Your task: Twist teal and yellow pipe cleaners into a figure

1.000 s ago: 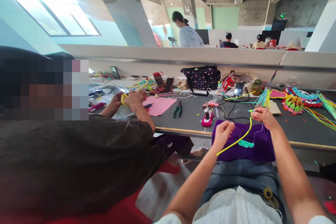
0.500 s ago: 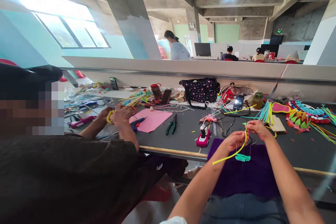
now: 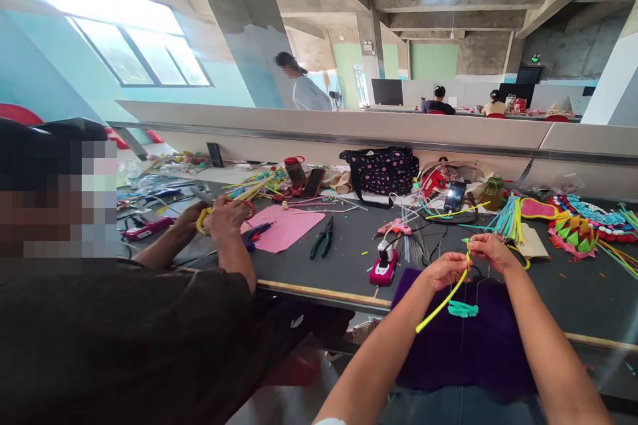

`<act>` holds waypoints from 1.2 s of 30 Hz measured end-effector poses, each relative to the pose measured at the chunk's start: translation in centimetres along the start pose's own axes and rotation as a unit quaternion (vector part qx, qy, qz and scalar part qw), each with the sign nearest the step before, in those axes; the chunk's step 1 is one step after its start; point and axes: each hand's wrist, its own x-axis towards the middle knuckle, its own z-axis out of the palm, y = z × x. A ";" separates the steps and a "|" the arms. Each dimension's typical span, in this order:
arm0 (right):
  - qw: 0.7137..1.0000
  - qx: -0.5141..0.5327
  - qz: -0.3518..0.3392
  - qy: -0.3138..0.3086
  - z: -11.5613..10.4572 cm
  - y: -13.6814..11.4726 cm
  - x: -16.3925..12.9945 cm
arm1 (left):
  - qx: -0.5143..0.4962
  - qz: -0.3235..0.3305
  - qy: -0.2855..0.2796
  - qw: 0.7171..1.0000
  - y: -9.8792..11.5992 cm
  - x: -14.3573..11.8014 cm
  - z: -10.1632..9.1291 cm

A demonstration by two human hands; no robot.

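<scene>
My left hand (image 3: 447,270) pinches a bright yellow pipe cleaner (image 3: 441,309), whose long free tail slants down to the left. My right hand (image 3: 492,254) is closed at the pipe cleaner's upper end, close beside the left; a small green bit shows at the tip there. Thin wires hang below both hands, and a teal fuzzy bundle (image 3: 463,309) dangles on them. Exactly how wire and pipe cleaner join is hidden by the fingers. Beneath lies a dark purple cloth (image 3: 463,352) over my lap and the table edge.
A pink power strip (image 3: 383,270) with a white plug, pliers (image 3: 322,238) and a pink sheet (image 3: 289,227) lie on the dark table (image 3: 319,272). A co-worker at left holds yellow-and-red-handled scissors. Behind are a dotted bag (image 3: 386,171), a phone (image 3: 454,196) and colourful fuzzy pieces (image 3: 573,234).
The pipe cleaner's free tail has swung lower and slightly right, and hangs straighter. Both hands stay close together in their pinch. A person in the background has moved left.
</scene>
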 end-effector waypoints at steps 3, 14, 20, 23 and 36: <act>1.000 -0.026 0.003 0.000 -0.5 0.1 1.0 | 0.044 0.000 0.025 0.999 0.7 0.7 -0.7; 0.993 -0.092 0.006 0.080 -2.8 1.3 4.9 | 0.081 0.035 0.050 0.995 3.0 5.0 -3.3; 0.883 -0.230 -0.218 0.347 -2.6 3.6 4.8 | 0.028 0.094 0.102 0.990 4.6 7.2 -5.5; 0.832 -0.358 -0.293 0.308 -1.0 4.5 4.3 | -0.017 0.122 0.148 0.981 4.5 7.6 -6.8; 0.710 -0.603 -0.322 0.168 3.3 2.9 4.6 | -0.042 0.129 0.181 0.974 4.9 7.1 -6.6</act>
